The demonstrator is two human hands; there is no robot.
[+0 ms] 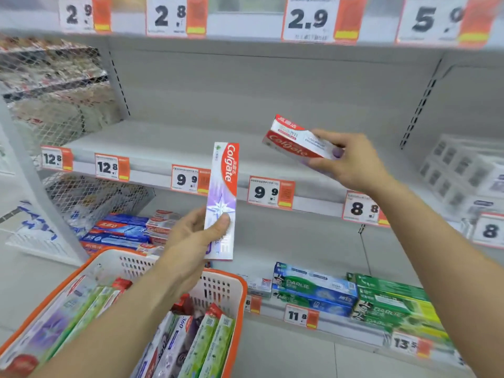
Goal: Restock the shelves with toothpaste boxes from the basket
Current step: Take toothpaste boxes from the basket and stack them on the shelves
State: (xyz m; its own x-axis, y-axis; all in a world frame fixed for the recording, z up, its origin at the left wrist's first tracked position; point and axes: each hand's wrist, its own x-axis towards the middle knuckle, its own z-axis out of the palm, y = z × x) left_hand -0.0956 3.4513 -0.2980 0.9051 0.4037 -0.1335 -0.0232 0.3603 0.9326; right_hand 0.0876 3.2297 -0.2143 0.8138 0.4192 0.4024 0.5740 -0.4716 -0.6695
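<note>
The purple box stands upright in the left hand, pinched low between thumb and curled fingers, above the basket. The red box is tilted in the right hand, fingers closed around its near end, over the bare middle shelf. More boxes lie in the basket and on the lower shelf.

At ten o'clock I see a wire mesh divider with blurred packets behind it; at three o'clock, stacked white boxes; orange price tags across the middle.
</note>
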